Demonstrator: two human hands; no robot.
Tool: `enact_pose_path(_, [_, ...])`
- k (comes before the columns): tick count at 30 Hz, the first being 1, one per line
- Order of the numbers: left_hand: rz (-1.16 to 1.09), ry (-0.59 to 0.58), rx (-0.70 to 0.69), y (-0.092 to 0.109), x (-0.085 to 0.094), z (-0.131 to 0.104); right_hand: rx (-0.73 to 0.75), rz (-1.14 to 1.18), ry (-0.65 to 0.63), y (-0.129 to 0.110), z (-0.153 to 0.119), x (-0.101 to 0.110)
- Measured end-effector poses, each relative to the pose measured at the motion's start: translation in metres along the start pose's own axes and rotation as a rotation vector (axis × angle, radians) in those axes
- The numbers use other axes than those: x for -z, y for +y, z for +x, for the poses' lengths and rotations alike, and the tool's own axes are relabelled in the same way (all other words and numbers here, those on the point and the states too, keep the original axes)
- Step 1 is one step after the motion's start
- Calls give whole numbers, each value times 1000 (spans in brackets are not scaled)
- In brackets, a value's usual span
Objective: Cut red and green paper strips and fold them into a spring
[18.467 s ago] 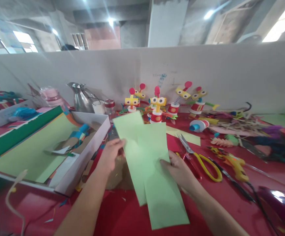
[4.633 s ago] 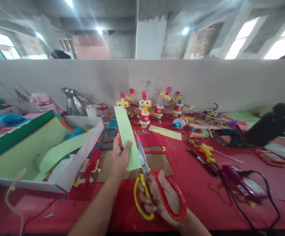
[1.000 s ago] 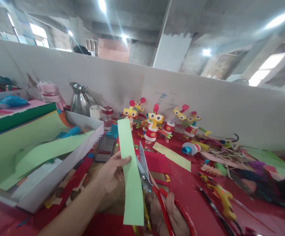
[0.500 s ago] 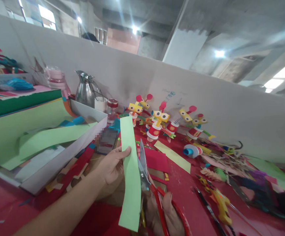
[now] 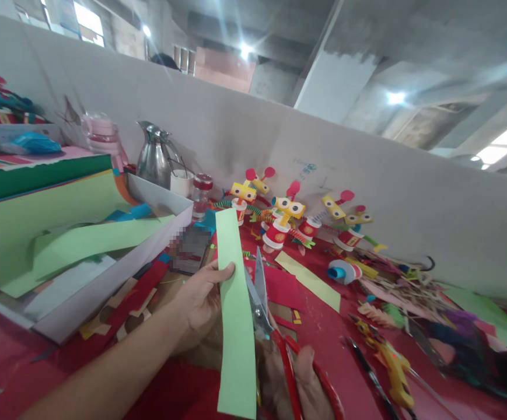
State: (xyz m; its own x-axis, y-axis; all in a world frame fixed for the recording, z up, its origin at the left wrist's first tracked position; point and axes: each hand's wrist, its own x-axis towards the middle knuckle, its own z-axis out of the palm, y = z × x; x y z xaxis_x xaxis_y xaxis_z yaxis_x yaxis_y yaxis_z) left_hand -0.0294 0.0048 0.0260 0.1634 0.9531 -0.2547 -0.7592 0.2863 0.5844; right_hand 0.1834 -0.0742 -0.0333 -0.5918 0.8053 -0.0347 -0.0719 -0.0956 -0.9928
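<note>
My left hand (image 5: pixel 205 291) pinches a long light-green paper strip (image 5: pixel 235 326) at its left edge, thumb on the front. The strip stands roughly upright in the middle of the view. Just right of it, my right hand (image 5: pixel 297 379) grips red-handled scissors (image 5: pixel 259 312), blades parted and pointing up. One blade runs beside or partly behind the strip's right edge; whether it touches the paper I cannot tell. Most of my right hand's fingers are hidden by the handles.
A white box (image 5: pixel 69 309) of coloured paper lies left. Paper-cup figures (image 5: pixel 277 230) stand by the wall, near a metal jug (image 5: pixel 153 157) and a jar (image 5: pixel 202 195). A yellow glue gun (image 5: pixel 393 373), a black pen (image 5: pixel 371 373) and a pale strip (image 5: pixel 310 280) lie right.
The scissors have shifted slightly right and their blades look a little wider apart. The strip now hangs slightly lower and further right at its bottom end, still in my left hand.
</note>
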Motion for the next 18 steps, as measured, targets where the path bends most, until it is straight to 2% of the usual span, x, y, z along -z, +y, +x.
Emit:
enact_pose_path(3, [-25,-6,29,2,0,1,30,-81,-18,-9,24,0])
enact_pose_path(6, [-43,4,62,9,-2,0,7,-31,-60,-16,24,-6])
enact_pose_path(9, [-41,-5,51,16,-3,-2,-65,185,-112,-21,19,-11])
enact_pose_path(12, [-17,-11,-31,19,-2,-2,-166,466,-197,-24,21,-12])
enact_pose_path(16, [4,-7,-55,13,2,1,-341,872,-333,-25,30,-9])
enact_pose_path(18, [-6,-4,-35,9,2,2,-391,966,-357,-26,31,-7])
